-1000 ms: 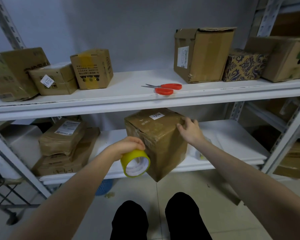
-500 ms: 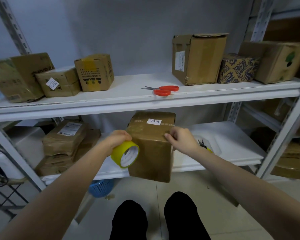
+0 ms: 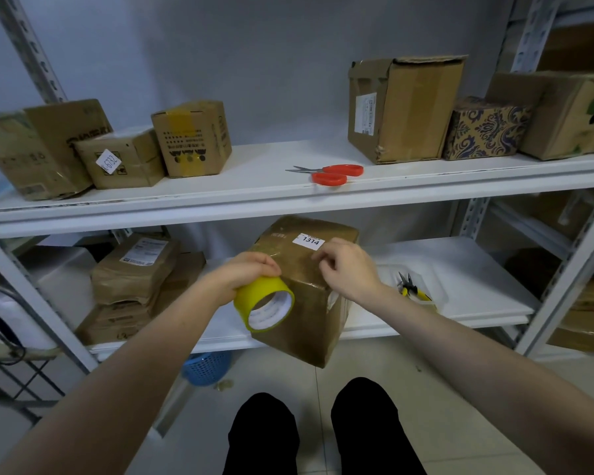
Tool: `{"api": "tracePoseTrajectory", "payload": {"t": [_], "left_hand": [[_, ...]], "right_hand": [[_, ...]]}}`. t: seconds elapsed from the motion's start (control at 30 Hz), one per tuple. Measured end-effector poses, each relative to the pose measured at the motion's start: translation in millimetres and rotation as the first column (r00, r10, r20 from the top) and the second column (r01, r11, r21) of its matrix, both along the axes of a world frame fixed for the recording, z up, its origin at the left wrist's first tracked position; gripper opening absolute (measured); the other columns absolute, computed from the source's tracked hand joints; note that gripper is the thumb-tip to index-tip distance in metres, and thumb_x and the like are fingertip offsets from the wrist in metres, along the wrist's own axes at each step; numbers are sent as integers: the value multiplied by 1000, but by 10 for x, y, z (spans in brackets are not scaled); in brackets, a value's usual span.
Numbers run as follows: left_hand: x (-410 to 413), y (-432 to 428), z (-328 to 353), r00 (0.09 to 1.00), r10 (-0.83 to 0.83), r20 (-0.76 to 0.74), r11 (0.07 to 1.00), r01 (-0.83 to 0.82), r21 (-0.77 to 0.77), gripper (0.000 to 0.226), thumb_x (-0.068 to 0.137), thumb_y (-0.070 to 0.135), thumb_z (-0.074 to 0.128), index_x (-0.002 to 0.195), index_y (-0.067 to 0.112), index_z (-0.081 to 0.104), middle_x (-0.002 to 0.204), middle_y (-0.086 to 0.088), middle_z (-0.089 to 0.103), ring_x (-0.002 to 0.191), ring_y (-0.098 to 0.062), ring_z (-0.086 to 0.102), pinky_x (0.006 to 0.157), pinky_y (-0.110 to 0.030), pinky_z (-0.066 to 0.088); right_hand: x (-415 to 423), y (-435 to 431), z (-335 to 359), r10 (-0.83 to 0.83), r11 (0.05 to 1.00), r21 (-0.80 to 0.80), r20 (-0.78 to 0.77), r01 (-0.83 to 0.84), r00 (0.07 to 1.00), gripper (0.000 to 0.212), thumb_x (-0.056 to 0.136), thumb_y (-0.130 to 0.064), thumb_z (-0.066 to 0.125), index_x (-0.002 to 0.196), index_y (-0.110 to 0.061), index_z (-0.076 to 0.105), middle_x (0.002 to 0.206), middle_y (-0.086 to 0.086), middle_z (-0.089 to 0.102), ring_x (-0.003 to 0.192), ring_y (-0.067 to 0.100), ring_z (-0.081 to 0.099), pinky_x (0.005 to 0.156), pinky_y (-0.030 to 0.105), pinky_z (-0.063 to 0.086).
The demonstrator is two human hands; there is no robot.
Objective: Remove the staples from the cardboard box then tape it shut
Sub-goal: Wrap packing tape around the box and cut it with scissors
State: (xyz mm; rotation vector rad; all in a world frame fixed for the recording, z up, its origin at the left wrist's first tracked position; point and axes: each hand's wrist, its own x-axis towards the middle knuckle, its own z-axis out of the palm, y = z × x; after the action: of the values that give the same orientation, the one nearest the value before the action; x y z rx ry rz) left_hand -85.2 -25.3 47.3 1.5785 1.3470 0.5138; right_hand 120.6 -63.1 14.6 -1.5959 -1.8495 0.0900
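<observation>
A brown cardboard box (image 3: 306, 323) with a white "1314" label sits tilted at the front edge of the lower shelf (image 3: 467, 286), overhanging it. My left hand (image 3: 246, 272) grips a yellow tape roll (image 3: 264, 301) against the box's left top edge. My right hand (image 3: 348, 269) rests on the box's top with curled fingers, thumb and forefinger pinching at the tape end; the tape itself is too clear to see. Yellow-handled pliers (image 3: 412, 289) lie on the lower shelf right of the box.
Red scissors (image 3: 330, 173) lie on the upper shelf (image 3: 271, 200), flanked by several cardboard boxes. Brown parcels (image 3: 134, 279) are stacked on the lower shelf at left. A blue basket (image 3: 206, 366) stands on the floor. My legs are below.
The box has been turned so its labelled face points more toward me. Both hands moved onto its top edge, the tape roll now pressed against the box and the right hand nearer the roll.
</observation>
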Motion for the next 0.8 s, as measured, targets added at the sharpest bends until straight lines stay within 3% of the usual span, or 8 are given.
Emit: {"api": "tracePoseTrajectory", "payload": {"t": [0.1,0.2,0.3,0.4,0.47,0.6,0.7,0.8], "left_hand": [[62,-19,27,998,-7,57,1000,6,9,21,88,3,59,73,16,65,77,-3,62,74,-16,56,70,-26,47],[89,-64,73,996,-3,85,1000,2,17,22,89,1,56,74,13,65,76,-6,63,72,-16,57,67,-25,48],[74,-100,113,994,1,110,1000,-3,15,16,91,7,57,79,12,66,79,-7,63,74,-16,57,69,-25,48],[38,-149,169,990,-6,141,997,16,-72,7,90,13,62,94,9,67,88,-10,65,76,-17,59,70,-28,50],[52,-203,204,986,-27,164,995,43,-95,16,88,11,64,104,8,65,97,-10,65,80,-16,62,71,-26,53],[70,-222,267,984,59,168,998,-59,-6,64,80,13,74,136,16,42,122,-4,59,101,-19,62,80,-28,52],[85,-267,367,998,-51,34,999,50,7,51,80,16,74,127,19,54,121,-6,60,100,-20,62,83,-32,52],[216,-331,448,996,-58,-65,996,62,62,22,80,18,74,98,18,63,97,-4,64,83,-17,62,71,-29,51]], "right_hand": [[-218,-71,73,147,981,-75,-298,-177,943,15,86,-24,59,81,-22,73,75,-10,68,72,8,61,71,26,49],[-348,-89,89,163,965,-139,-353,-224,921,18,81,-35,72,68,-23,70,65,-8,67,62,5,58,63,26,47],[-358,-43,90,159,961,-136,-443,-241,883,17,82,-21,73,65,-20,71,61,-10,64,61,6,58,64,28,48],[-357,-10,119,93,970,-168,-416,-177,905,16,83,-20,70,69,-15,74,59,-11,62,67,14,63,68,35,54],[-350,14,137,15,976,-193,-394,-98,919,23,83,-21,69,60,-22,69,52,-13,59,66,16,63,69,37,56],[-280,100,130,-119,963,-268,-459,-10,881,31,83,-25,69,53,-22,65,47,-12,58,66,21,64,72,41,58],[-210,107,139,-162,951,-308,-504,-1,848,24,84,-25,71,63,-13,72,60,1,65,66,19,62,73,41,56],[-208,102,184,-172,932,-362,-499,-24,849,23,82,-22,71,66,-5,73,64,13,67,65,26,66,71,41,58]]}}
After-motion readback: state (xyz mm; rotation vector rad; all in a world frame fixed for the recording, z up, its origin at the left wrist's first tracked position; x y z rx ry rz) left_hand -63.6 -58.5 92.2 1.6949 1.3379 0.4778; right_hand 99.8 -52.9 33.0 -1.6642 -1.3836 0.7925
